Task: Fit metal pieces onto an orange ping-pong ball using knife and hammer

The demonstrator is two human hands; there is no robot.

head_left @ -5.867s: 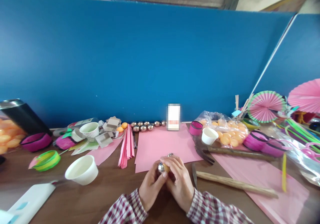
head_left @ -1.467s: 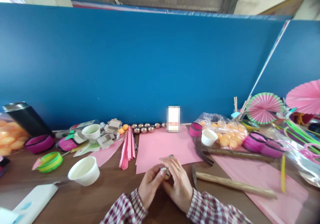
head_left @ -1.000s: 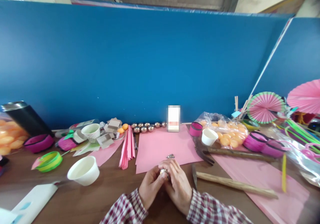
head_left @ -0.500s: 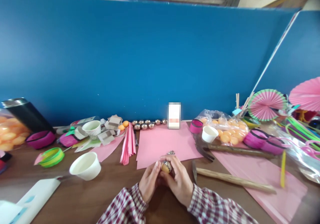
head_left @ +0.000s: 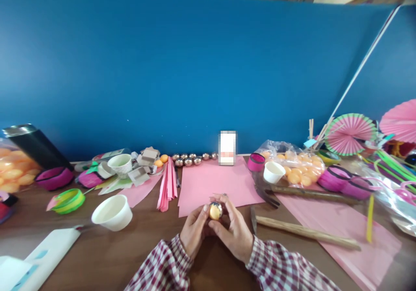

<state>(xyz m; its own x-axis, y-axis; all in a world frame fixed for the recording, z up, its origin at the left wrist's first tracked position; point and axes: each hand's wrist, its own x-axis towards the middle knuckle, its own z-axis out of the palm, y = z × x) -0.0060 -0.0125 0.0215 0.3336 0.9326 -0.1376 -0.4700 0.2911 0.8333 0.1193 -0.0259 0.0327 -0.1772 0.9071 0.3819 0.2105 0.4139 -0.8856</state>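
Between my two hands, at the front middle of the table, is a small shiny silver ball [head_left: 216, 211] with a yellow-orange face turned toward me. My left hand [head_left: 194, 229] grips it from the left, its thumb against the side and its other fingers partly hidden underneath. Curved around the right side is my right hand [head_left: 235, 230], with fingers along the far edge and the thumb below. Just beyond the hands lies a pink paper sheet [head_left: 221, 180]. Several silver balls [head_left: 188, 162] sit in rows behind it.
Two hammers lie at the right, the nearer with a wooden handle [head_left: 308, 232]. A white paper cup [head_left: 112, 213] stands at left, another cup [head_left: 274, 172] behind the hammers. A bag of orange balls [head_left: 300, 169], pink strips [head_left: 167, 187] and a dark flask [head_left: 39, 146] stand farther back.
The ball has turned in my hands, so more of its yellow-orange face shows. My right fingers have shifted off its top toward the far right side. The view has tilted slightly.
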